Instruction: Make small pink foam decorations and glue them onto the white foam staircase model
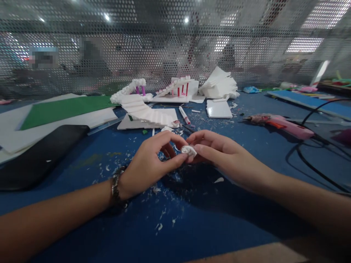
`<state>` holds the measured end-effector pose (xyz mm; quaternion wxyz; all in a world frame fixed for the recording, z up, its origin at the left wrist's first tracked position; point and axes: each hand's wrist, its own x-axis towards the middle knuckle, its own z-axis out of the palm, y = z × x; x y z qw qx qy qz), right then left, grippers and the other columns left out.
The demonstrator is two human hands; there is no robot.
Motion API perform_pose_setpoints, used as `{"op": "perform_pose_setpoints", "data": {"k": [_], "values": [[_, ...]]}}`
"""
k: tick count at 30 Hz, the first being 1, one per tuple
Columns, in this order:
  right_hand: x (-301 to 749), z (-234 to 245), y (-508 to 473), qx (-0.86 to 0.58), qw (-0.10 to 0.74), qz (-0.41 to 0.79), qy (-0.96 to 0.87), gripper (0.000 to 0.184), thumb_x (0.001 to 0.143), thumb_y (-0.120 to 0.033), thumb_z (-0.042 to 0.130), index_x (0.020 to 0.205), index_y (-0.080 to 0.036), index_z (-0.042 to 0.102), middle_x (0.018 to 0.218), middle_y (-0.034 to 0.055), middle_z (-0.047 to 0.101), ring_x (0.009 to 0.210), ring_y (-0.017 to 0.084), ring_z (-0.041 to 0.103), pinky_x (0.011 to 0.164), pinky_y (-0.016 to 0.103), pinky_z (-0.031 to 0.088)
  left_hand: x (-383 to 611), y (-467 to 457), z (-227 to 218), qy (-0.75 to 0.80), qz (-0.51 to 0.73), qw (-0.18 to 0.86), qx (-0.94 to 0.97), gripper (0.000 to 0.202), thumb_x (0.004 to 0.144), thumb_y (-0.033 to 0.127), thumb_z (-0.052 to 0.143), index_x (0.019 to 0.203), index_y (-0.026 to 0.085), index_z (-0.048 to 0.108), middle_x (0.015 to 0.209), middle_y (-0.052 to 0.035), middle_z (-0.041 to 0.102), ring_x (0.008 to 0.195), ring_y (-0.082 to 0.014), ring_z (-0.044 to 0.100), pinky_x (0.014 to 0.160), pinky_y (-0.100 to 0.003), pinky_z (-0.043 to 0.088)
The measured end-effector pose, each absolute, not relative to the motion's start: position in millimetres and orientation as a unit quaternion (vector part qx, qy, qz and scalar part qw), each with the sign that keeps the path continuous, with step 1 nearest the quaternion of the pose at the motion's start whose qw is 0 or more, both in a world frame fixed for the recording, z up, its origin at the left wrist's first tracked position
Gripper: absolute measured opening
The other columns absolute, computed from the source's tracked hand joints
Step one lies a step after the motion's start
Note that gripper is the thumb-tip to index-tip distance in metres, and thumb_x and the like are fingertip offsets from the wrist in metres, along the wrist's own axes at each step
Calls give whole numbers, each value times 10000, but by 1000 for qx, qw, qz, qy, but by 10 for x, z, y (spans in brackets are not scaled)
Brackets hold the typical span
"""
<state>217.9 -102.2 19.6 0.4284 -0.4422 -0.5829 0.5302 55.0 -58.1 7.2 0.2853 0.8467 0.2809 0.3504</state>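
Observation:
Both my hands meet at the middle of the blue table (82, 226). My left hand (149, 164), with a bracelet at the wrist, and my right hand (216, 149) pinch a small white rolled foam piece (189, 150) between their fingertips. The fingers of both hands are curled closed around it. White scraps lie scattered on the table under and around my hands.
White foam staircase models (149, 113) and one with pink posts (178, 89) stand behind. A marker (184, 115), a white foam square (218, 109), a pink glue gun (279, 126) with black cable, green and white sheets (63, 109), a black sheet (38, 157). Perforated metal screen at the back.

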Motion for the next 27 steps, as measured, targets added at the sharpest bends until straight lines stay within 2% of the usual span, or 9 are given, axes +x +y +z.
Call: {"op": "perform_pose_setpoints", "data": {"k": [4,15,20,24,27], "values": [[2212,196,-1019,-426,415,507,-624,118,772,-155,509,888,-154,488,769,-16,556,745,66,551,724,201,430,559,-593,85,305,351,302,832,115,746,259,553,834,187,545,757,33,593,583,-61,548,536,-133,424],[2219,231,-1023,-438,420,503,-616,73,785,-187,497,826,-144,539,697,-28,569,663,52,555,656,188,445,557,-582,90,305,339,407,791,185,746,336,545,822,169,543,726,-1,608,561,-85,541,511,-167,435],[2214,218,-1054,-432,418,453,-658,197,704,-177,598,878,-175,507,806,-13,581,747,89,570,687,218,456,571,-575,84,304,348,412,785,181,740,333,548,798,161,552,719,-6,595,572,-95,521,513,-183,424],[2209,241,-1068,-466,421,384,-677,75,757,-225,538,808,-170,545,707,-16,586,655,82,573,618,212,461,562,-586,87,295,341,423,786,154,737,308,555,794,165,550,725,6,581,573,-82,515,516,-167,418],[2213,252,-1066,-472,416,381,-677,88,781,-232,505,799,-164,558,687,-14,590,639,81,575,611,209,464,564,-583,90,291,332,447,778,154,737,312,555,793,169,544,697,20,572,561,-75,516,519,-162,420]]}}
